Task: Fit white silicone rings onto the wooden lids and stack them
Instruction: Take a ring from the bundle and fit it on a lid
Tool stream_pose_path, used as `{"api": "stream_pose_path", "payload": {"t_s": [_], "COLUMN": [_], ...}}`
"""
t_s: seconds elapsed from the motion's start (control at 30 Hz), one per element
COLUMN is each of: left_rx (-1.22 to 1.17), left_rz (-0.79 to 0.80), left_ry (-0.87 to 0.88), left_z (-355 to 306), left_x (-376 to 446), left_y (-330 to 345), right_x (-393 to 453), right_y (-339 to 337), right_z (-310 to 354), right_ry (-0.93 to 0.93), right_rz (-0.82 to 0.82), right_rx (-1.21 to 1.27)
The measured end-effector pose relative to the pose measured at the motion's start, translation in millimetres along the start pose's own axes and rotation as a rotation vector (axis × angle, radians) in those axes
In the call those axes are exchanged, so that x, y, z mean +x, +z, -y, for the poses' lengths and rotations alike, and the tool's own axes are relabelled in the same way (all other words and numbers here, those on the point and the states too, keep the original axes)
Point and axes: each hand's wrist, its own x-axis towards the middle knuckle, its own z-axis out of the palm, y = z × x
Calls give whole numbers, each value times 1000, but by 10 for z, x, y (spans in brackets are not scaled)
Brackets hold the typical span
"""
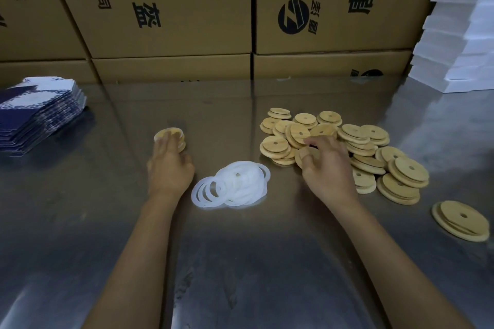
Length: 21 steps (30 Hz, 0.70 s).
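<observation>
Currently right hand (327, 165) is gripping a lid (307, 156) at the pile; rings (235, 185) are lying just left, between hands; left hand (169, 165) is resting flat on the stack (171, 139).

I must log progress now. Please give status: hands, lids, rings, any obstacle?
Left hand resting on small lid stack. Right hand picking a lid from loose lid pile. Silicone rings heaped between hands, untouched. Nothing in the way.

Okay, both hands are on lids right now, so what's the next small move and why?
Probably lift the right hand with the lid it is closing on and bring it over to the white rings. That lid shows no ring, the rings lie just left of that hand, and the left hand rests on the small stack.
</observation>
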Motion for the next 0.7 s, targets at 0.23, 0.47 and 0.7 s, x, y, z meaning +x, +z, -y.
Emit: {"api": "stream_pose_path", "payload": {"t_s": [0.23, 0.47, 0.7], "left_rx": [118, 37, -108], "left_rz": [-20, -60, 79], "left_ry": [-15, 113, 392], "left_z": [-57, -281, -761], "left_x": [-41, -96, -431], "left_y": [-22, -32, 130], "right_x": [-5, 18, 35], "right_y": [-19, -18, -32], "right_z": [-44, -23, 84], "right_ry": [146, 133, 322], "right_rz": [168, 120, 203], "right_rx": [-41, 88, 616]}}
